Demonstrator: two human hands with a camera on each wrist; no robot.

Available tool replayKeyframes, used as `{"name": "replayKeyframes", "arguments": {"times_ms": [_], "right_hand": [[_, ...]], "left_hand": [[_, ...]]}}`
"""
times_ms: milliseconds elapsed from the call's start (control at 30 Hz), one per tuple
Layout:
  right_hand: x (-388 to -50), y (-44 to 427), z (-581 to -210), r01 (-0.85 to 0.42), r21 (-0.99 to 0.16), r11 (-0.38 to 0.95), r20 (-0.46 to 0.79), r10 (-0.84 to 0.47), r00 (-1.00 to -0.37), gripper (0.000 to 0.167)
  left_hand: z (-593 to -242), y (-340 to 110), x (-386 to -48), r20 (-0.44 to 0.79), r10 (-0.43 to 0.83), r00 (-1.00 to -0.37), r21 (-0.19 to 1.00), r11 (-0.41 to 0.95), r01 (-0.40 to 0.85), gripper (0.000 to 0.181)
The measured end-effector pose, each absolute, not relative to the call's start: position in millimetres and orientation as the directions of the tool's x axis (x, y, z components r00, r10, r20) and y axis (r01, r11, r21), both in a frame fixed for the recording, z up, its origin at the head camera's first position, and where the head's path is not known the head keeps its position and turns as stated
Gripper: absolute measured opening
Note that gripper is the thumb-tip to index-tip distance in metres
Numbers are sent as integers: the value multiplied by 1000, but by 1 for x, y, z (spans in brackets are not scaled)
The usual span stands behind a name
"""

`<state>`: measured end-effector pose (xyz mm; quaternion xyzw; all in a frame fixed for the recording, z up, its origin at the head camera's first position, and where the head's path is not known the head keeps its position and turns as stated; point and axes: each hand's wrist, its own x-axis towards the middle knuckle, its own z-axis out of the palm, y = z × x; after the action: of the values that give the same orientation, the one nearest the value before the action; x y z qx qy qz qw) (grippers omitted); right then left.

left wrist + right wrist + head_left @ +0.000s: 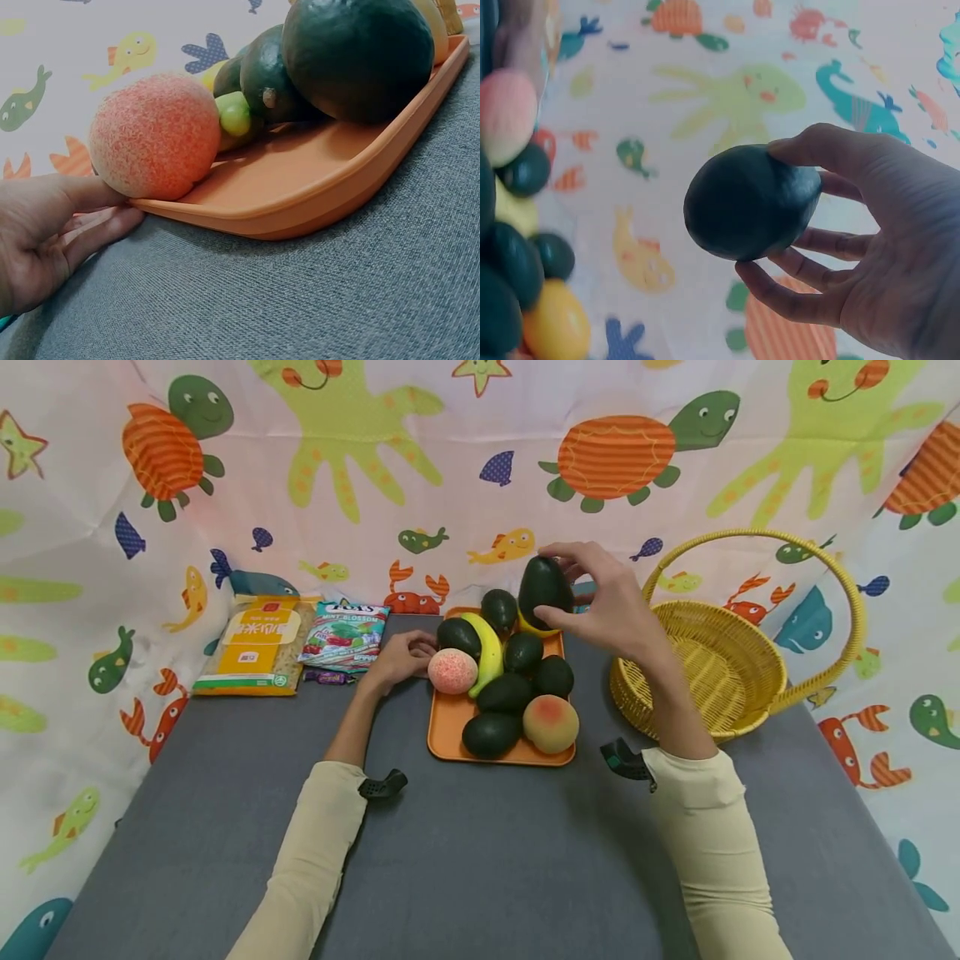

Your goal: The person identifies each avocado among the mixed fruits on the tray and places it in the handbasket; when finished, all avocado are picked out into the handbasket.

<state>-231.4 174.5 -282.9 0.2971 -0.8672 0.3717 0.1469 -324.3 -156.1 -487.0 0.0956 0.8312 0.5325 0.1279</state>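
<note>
My right hand (603, 597) grips a dark green avocado (545, 593) by its sides, raised above the tray's far right. In the right wrist view, thumb and fingers curve round the avocado (746, 202). At the left, my left hand (403, 658) holds the rim of the orange tray (444, 739); the left wrist view shows fingers at the rim beside a speckled pink peach (156, 136). On the tray lie several more avocados (491, 735), a banana (489, 652) and an orange-red peach (551, 724). A yellow fruit (555, 321) is partly hidden behind the raised avocado in the head view.
A yellow wicker basket (626, 697) with a tall handle stands right of the tray. Left of it lie a yellow grain bag (258, 643), a mint candy bag (345, 635) and a small purple wrapped sweet (328, 677). A patterned cloth (450, 460) hangs behind the grey table (480, 852).
</note>
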Motion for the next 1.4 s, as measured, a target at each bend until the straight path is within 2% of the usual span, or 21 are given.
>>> {"name": "replayKeyframes", "arguments": {"times_ms": [467,800,1100,1400], "right_hand": [[-223,250,-280,-436,-404,804,377,-288,-880,60],[-257,304,-293,-272,-307,912,105,-252,-962,59],[-287,340,-312,-252,-138,958,-134,-270,-954,60],[-322,355,-333,-208,-74,975,-314,-220,-923,64]], "left_hand": [[-489,-156,-324,-99,292,-951,913,407,30,40],[-485,-156,-324,-106,300,-948,914,405,26,40],[-487,-153,-326,-109,308,-945,915,403,26,41],[-487,-156,-324,-120,291,-949,909,417,13,42]]}}
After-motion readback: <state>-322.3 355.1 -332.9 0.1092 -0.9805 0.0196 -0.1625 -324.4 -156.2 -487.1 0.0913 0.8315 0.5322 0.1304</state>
